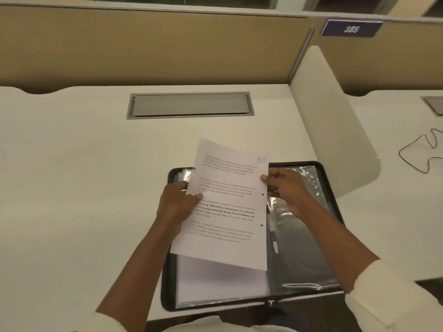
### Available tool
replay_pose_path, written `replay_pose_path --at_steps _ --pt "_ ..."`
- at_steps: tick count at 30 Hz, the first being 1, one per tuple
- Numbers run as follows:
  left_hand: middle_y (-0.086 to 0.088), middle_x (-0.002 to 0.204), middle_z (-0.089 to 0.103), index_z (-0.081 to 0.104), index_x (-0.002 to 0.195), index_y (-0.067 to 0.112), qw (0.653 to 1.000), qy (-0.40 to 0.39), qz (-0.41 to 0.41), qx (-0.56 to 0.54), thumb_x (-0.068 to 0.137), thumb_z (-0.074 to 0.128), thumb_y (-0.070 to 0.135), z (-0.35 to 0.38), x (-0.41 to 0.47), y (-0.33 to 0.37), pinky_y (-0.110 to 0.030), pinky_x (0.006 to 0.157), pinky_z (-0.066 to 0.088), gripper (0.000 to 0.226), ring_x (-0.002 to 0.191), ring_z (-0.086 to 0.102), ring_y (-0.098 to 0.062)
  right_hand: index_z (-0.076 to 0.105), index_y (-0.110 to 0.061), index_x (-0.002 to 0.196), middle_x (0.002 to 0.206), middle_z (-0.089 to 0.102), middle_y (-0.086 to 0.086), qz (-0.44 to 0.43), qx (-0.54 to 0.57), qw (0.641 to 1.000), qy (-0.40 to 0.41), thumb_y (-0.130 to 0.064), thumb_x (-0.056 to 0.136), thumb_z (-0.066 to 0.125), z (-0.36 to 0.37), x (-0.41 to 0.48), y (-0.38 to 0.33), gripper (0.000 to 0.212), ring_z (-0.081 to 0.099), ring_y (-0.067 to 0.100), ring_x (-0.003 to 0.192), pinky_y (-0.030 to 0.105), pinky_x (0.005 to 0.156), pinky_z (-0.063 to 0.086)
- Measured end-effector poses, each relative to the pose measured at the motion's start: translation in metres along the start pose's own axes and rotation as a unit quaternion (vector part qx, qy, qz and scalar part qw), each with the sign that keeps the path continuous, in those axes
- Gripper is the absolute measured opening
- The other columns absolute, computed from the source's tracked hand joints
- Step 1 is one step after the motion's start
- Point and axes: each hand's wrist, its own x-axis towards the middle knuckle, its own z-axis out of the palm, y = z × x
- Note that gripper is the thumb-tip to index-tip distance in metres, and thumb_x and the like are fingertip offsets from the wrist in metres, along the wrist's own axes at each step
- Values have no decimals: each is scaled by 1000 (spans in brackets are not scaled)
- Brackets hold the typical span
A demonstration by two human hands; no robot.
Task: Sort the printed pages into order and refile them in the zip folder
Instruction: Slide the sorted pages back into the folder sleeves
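The zip folder [166,283] lies open at the table's [84,176] near edge, with pages [215,283] stacked in its left half. Above it, the sheet [227,212] marked 10 is held up. The left hand [175,204] grip pinches its left edge and the right hand [285,188] grip pinches its right edge.

The zip folder [167,291] lies open on the table [72,164], by the near edge at 6 o'clock. A page [227,212] is held over its left half. The left grip [176,204] holds the page's side at 9 o'clock, and the right grip [285,188] holds its side at 3 o'clock. More pages [215,283] lie in the folder's left half, under the held page. Plastic sleeves [302,248] lie in the right half. A hatch [190,105] sits in the table at 12 o'clock, behind the folder. A side panel [335,128] stands at 2 o'clock. A cord [417,154] lies beyond it at 3 o'clock.
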Motion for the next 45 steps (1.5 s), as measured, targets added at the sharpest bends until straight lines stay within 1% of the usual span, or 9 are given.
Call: replay_pose_path --at_steps 7,11,16,19,27,31,38,42,45 --pt "2 102 80 74 116 20 999 1 23 27 94 78 13 65 -37 8 -49 82 65 23 85 79 -23 71 0 114 105 80 12 -15 -40 998 -49 -6 82 87 -90 13 -2 36 79 29 94 46 86 63" --pt "3 101 79 76 111 21 997 14 31 66 94 79 16 96 -59 14 -51 82 65 18 85 79 -22 73 -4 111 103 80 9 -97 -129 982 -104 0 70 93 -122 23 -22 46 78 25 93 31 68 62" --pt "3 97 80 77 103 21 998 29 20 55 93 78 14 130 -75 16 -52 83 65 12 84 79 -23 76 -16 105 97 80 1 -152 -324 913 -196 -11 68 97 -141 35 -56 43 76 18 91 33 83 60" --pt "3 97 81 76 104 19 998 30 21 55 94 77 13 145 -84 18 -51 83 65 12 84 79 -22 76 -15 106 96 79 -4 -150 -408 866 -246 -16 69 98 -135 41 -74 42 74 14 89 29 82 58" --pt "7 98 80 75 109 23 998 56 28 31 96 76 15 161 -83 28 -49 86 64 15 86 78 -18 78 -20 113 109 78 -4 -132 -492 798 -320 -28 69 98 -119 64 -95 49 73 19 98 37 94 59" --pt "9 91 79 74 100 24 995 88 37 38 95 78 25 159 -64 32 -44 81 65 6 79 78 -14 80 -12 113 106 79 0 -135 -507 798 -297 -22 72 97 -114 79 -100 46 74 21 99 34 92 58" --pt "21 79 68 65 78 34 957 208 75 186 91 79 34 170 -42 22 -32 69 56 19 76 68 -5 79 -10 117 105 77 5 -169 -551 792 -202 -24 73 96 -125 120 -135 50 72 25 99 33 86 56" --pt "17 77 66 65 86 29 937 226 53 262 97 69 29 186 -45 21 -27 58 42 12 72 64 -10 78 -12 120 106 75 6 -187 -588 763 -193 -30 80 91 -133 135 -163 46 68 25 96 29 80 47" --pt "8 86 68 63 91 24 919 216 59 325 102 58 36 212 -52 28 -32 66 47 17 81 67 -19 78 -12 121 109 75 7 -196 -603 754 -172 -32 81 91 -139 152 -181 47 67 25 96 31 81 48"
